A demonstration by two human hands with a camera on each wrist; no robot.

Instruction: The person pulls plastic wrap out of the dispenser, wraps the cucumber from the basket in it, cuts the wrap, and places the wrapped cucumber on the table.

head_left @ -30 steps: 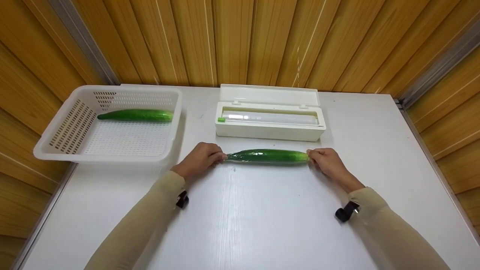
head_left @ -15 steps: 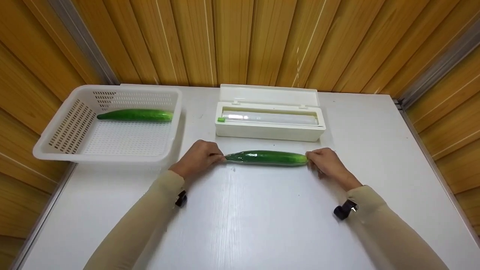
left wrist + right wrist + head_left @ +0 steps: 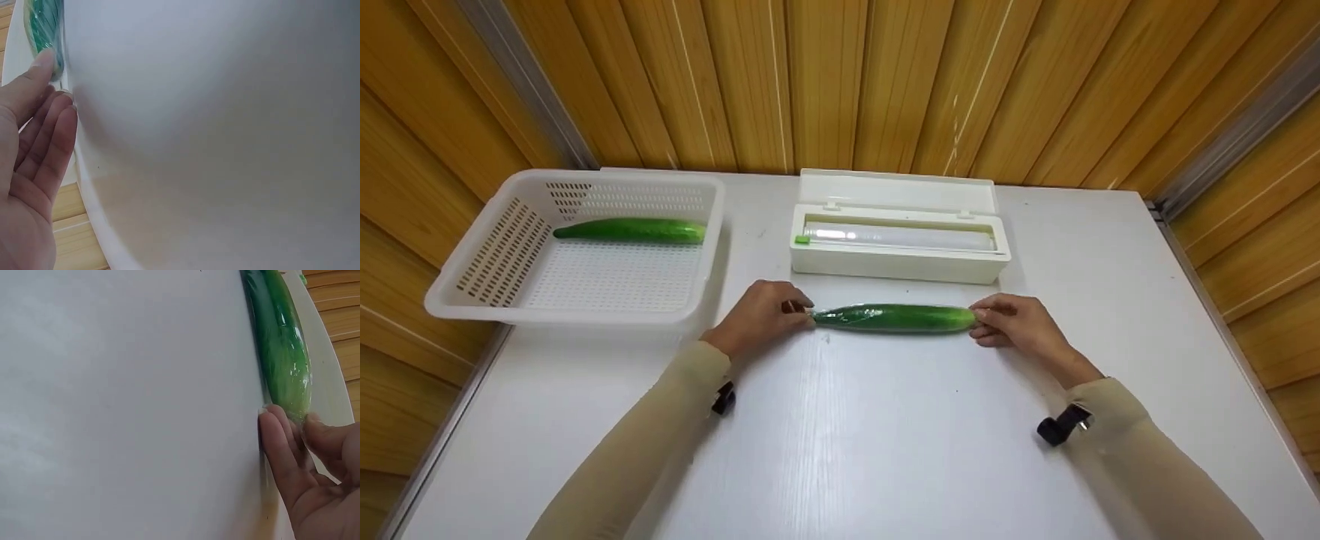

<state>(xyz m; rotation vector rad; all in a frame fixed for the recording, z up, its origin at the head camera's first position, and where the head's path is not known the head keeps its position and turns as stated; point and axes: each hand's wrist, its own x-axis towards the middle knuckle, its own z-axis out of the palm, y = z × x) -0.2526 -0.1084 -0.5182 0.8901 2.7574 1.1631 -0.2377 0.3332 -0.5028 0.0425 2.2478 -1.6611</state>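
Note:
A cucumber (image 3: 896,318) wrapped in clear plastic film lies crosswise on the white table, dark green at its left end and paler at its right. My left hand (image 3: 761,319) pinches its left end, where the film is gathered. In the left wrist view, the thumb (image 3: 44,62) rests at the tip with the fingers below. At the pale end, my right hand (image 3: 1020,326) pinches the film between thumb and fingers. The right wrist view shows the shiny wrapped cucumber (image 3: 287,354) meeting those fingertips.
A white perforated basket (image 3: 457,300) holding another cucumber (image 3: 634,230) stands at the left. Behind my hands sits a white plastic wrap dispenser (image 3: 896,264), lid up, with a film roll (image 3: 900,235) and a green slider (image 3: 802,240). Wood-patterned walls (image 3: 825,82) enclose the table.
The wrapped cucumber has shifted slightly towards me. My right hand has turned a little, its fingers now more visible at the pale end. The left hand's fingers have readjusted at the other end.

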